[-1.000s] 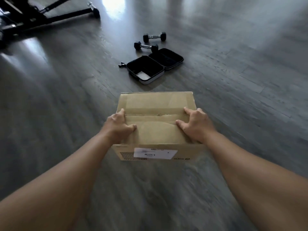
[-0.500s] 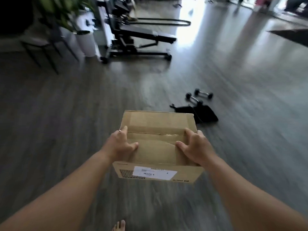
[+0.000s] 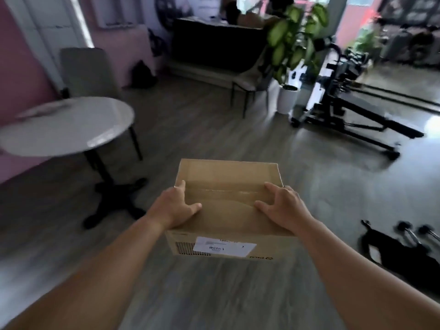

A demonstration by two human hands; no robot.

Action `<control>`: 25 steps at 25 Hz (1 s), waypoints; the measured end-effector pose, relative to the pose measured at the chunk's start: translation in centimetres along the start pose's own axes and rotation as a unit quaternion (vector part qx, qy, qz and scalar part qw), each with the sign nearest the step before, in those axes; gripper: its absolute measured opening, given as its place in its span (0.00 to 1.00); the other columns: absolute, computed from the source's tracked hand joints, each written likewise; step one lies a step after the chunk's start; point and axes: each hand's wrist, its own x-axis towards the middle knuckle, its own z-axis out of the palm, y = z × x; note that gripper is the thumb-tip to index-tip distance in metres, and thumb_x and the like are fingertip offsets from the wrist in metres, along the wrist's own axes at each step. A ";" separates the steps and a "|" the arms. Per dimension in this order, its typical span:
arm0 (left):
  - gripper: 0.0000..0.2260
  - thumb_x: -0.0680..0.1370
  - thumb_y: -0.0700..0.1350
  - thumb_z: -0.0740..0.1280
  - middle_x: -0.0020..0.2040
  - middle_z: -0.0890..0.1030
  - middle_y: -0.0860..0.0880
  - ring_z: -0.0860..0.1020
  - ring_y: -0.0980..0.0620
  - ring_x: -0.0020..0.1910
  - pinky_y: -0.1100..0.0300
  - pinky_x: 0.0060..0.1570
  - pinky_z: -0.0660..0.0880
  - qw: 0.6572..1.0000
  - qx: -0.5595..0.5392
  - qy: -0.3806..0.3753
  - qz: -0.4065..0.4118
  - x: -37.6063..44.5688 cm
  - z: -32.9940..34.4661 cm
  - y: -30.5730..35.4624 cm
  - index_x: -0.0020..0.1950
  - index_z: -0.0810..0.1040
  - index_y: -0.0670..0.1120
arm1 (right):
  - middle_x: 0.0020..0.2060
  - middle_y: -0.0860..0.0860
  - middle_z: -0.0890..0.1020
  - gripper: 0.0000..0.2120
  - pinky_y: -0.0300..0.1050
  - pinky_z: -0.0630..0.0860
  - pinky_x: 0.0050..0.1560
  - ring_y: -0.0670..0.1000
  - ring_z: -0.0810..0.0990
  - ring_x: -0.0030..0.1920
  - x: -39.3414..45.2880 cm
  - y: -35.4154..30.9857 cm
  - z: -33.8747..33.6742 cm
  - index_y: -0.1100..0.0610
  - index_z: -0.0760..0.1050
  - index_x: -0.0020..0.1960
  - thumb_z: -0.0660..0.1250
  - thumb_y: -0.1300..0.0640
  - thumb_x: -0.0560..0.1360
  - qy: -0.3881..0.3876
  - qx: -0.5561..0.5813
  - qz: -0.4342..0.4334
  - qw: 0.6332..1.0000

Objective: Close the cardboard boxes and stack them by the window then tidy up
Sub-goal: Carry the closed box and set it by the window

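While held above floor, cardboard box between left hand, right hand; fingers curled over top edges.

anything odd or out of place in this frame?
Mostly the floor clutter at lower right: a black case and two dumbbells lie loose there. The cardboard box, carried by the left hand and right hand, has a bowed, creased top flap.

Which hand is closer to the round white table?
Left. The left hand grips the cardboard box on the side facing the round white table; the right hand grips the far side.
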 end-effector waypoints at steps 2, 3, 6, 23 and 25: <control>0.44 0.74 0.62 0.70 0.72 0.72 0.43 0.72 0.44 0.70 0.53 0.67 0.70 0.999 0.002 0.023 -0.043 -2.7 -5.3 -6.8 0.81 0.55 0.44 | 0.63 0.56 0.74 0.36 0.52 0.72 0.62 0.59 0.76 0.62 -0.2 -8.0 3.1 0.42 0.66 0.76 0.68 0.34 0.71 -0.032 -0.001 -0.043 0.999; 0.43 0.73 0.62 0.70 0.70 0.74 0.44 0.74 0.45 0.67 0.53 0.64 0.71 0.997 0.006 0.036 -0.062 -4.2 -7.8 -10.3 0.81 0.56 0.45 | 0.63 0.56 0.75 0.36 0.52 0.72 0.63 0.59 0.76 0.63 -0.5 -12.0 4.7 0.43 0.66 0.75 0.68 0.34 0.71 -0.047 -0.002 -0.065 0.997; 0.37 0.73 0.63 0.69 0.62 0.78 0.47 0.78 0.47 0.57 0.55 0.56 0.75 0.992 0.019 0.054 -0.110 -8.0 -14.5 -18.3 0.77 0.62 0.48 | 0.64 0.56 0.76 0.37 0.52 0.71 0.63 0.58 0.75 0.65 -1.1 -22.1 8.6 0.44 0.68 0.74 0.67 0.31 0.69 -0.076 0.001 -0.118 0.990; 0.17 0.71 0.62 0.72 0.42 0.73 0.60 0.73 0.61 0.40 0.67 0.34 0.66 0.889 -0.017 0.249 -0.385 -21.6 -43.5 -57.9 0.51 0.71 0.57 | 0.68 0.53 0.75 0.41 0.51 0.71 0.65 0.55 0.74 0.66 0.6 -79.7 33.7 0.50 0.67 0.77 0.73 0.35 0.70 -0.256 0.019 -0.440 0.861; 0.16 0.71 0.61 0.73 0.41 0.73 0.62 0.73 0.63 0.40 0.68 0.34 0.66 0.875 -0.030 0.275 -0.398 -22.6 -46.7 -62.2 0.51 0.71 0.57 | 0.67 0.54 0.75 0.41 0.52 0.72 0.66 0.56 0.75 0.65 0.6 -86.4 36.5 0.49 0.67 0.77 0.73 0.34 0.70 -0.272 0.014 -0.467 0.841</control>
